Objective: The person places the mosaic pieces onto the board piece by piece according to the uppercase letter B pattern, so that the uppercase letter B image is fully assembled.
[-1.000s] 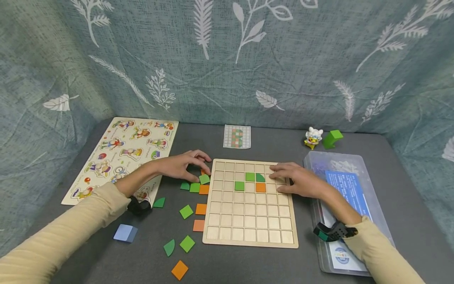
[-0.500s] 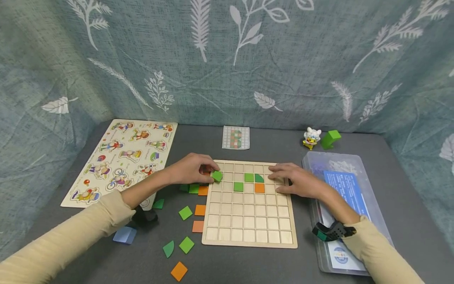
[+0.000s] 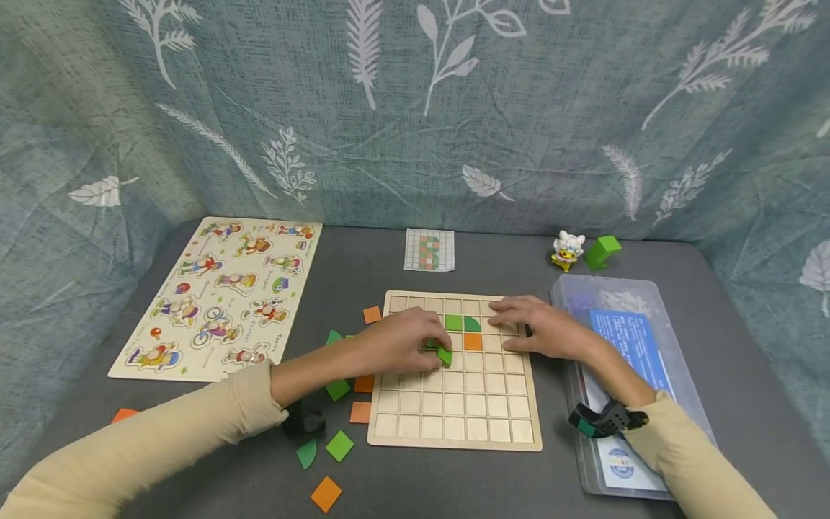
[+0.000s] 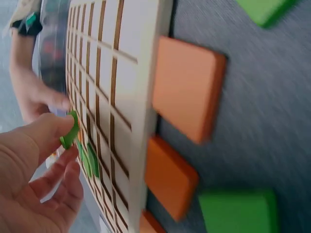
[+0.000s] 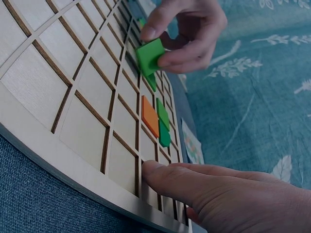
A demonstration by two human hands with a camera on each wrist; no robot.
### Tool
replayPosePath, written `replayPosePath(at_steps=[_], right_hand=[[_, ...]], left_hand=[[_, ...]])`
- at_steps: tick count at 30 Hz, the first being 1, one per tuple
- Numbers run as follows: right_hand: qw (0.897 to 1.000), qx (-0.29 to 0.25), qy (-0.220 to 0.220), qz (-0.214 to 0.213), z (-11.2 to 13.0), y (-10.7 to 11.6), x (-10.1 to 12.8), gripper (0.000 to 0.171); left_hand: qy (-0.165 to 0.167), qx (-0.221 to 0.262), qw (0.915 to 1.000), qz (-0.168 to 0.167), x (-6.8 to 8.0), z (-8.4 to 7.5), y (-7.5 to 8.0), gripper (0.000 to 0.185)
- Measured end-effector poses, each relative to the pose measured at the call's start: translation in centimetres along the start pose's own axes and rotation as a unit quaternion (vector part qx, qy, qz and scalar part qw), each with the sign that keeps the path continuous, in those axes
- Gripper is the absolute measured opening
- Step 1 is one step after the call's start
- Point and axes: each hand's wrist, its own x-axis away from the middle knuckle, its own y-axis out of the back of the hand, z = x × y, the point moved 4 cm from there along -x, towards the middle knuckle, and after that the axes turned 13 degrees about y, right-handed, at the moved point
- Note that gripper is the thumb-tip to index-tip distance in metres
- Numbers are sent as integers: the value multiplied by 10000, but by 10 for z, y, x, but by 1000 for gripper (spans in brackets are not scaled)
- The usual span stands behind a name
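My left hand pinches a light green square tile between thumb and fingers, over the wooden grid board. In the right wrist view the tile is held tilted above the cells. Another green tile in the grid is mostly hidden by this hand in the head view. Farther right, a green square tile, a dark green quarter-round tile and an orange tile lie in cells. My right hand rests on the board's right edge with its fingers extended, holding nothing.
Loose tiles lie left of the board, including a salmon tile, a green tile and an orange tile. A pattern card lies behind. A picture puzzle board is at left, a plastic case at right beside a figurine.
My left hand lifts the green tile from the pile beside the board and carries it right, over the grid. The right hand stays in place.
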Motion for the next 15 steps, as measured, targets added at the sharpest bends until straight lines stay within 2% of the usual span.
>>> replayPosePath(at_steps=[6,15], right_hand=[[10000,-42,32,-17,0,0,-1,39],[9999,38,86,-50,0,0,0,38]], left_hand=[[56,-390,9992,-122,-2,-12,-7,12],[254,-485,9980,-318,-4,-15,-17,10]])
